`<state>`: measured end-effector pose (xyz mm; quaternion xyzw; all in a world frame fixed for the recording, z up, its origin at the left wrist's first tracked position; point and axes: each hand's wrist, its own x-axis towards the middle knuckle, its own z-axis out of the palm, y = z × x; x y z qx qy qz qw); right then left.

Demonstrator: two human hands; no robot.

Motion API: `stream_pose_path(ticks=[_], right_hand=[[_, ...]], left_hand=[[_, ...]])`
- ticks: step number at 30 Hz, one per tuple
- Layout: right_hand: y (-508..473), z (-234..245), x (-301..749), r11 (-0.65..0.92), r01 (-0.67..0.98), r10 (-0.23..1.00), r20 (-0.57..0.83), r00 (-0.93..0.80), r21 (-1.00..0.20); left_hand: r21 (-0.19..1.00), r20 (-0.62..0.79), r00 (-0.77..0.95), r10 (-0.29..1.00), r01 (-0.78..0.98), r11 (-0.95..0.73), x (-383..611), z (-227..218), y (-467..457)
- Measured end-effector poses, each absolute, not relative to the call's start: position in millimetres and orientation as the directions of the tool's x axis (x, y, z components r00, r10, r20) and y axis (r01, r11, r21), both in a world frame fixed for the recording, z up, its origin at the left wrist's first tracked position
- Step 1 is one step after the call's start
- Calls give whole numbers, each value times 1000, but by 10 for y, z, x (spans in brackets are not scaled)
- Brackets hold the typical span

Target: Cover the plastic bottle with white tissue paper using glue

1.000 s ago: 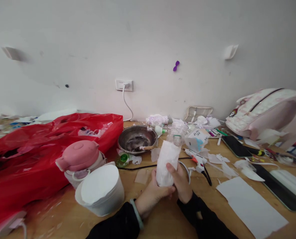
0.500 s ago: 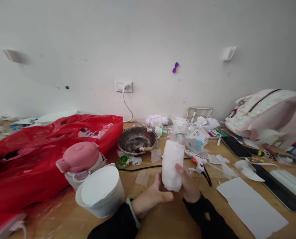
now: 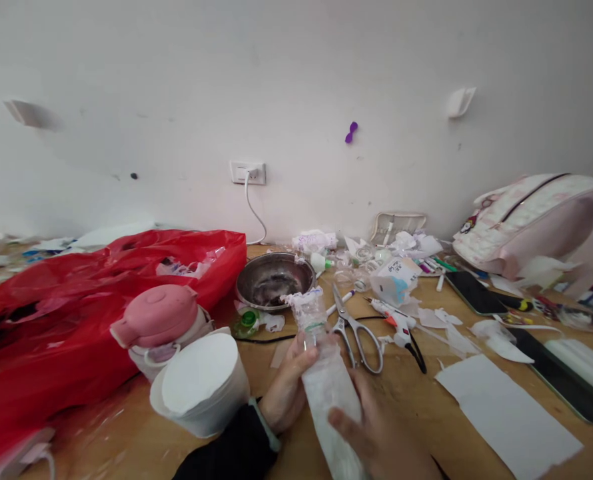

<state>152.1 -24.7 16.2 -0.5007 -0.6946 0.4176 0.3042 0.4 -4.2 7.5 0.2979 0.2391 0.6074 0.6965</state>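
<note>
A bottle-like object wrapped in white paper [image 3: 329,393] lies tilted between my hands, its lower end near the bottom edge of the view. Its far end is clear, with a green ring and ragged white material at the tip. My left hand [image 3: 289,380] grips it just below that clear end, thumb on top. Lower on the wrapped body is my right hand [image 3: 371,427], smeared by motion, with its thumb across the white surface. Silver scissors [image 3: 352,330] rest on the table just beyond my right hand, beside a white marker [image 3: 340,303].
A metal bowl [image 3: 275,280] sits behind my hands. To the left stand a white paper-covered tub [image 3: 201,383], a pink-lidded bottle [image 3: 159,313] and a red plastic bag [image 3: 51,347]. A hot glue gun [image 3: 399,327], white paper [image 3: 506,413] and a backpack [image 3: 536,220] occupy the right.
The wrapped object has gone from nearly upright to tilted and nearer to me, showing its clear end. My left hand has shifted up onto it. The scissors and marker have come into sight.
</note>
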Motion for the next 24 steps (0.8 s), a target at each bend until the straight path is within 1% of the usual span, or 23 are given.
stream_pose_path(ticks=[2, 4, 7, 10, 14, 18, 22, 24], right_hand=[[-198, 159, 1518, 117, 364, 953, 1, -304, -924], [-103, 148, 1474, 119, 316, 978, 56, -201, -941], [38, 131, 1328, 189, 257, 982, 180, -56, -948], [105, 136, 1169, 256, 234, 965, 261, -10, -938], [121, 155, 1084, 241, 259, 969, 246, -12, -935], [161, 131, 1104, 249, 286, 968, 244, -55, -925], [157, 68, 1164, 259, 284, 966, 254, -54, -923], [111, 59, 1264, 307, 294, 951, 307, -46, -905]], left_hand=[[673, 20, 156, 988, -733, 102, 33, 62, -57], [637, 12, 190, 982, -758, 138, 66, 27, -71], [606, 27, 284, 958, -767, 210, 110, -34, -94], [607, 53, 293, 955, -768, 203, 135, -56, -115], [628, 25, 204, 979, -764, 144, 154, -26, -133], [634, -28, 189, 982, -756, 163, 177, -24, -125], [595, -85, 299, 951, -750, 289, 182, -85, -88], [599, -98, 357, 929, -725, 342, 170, -115, -73]])
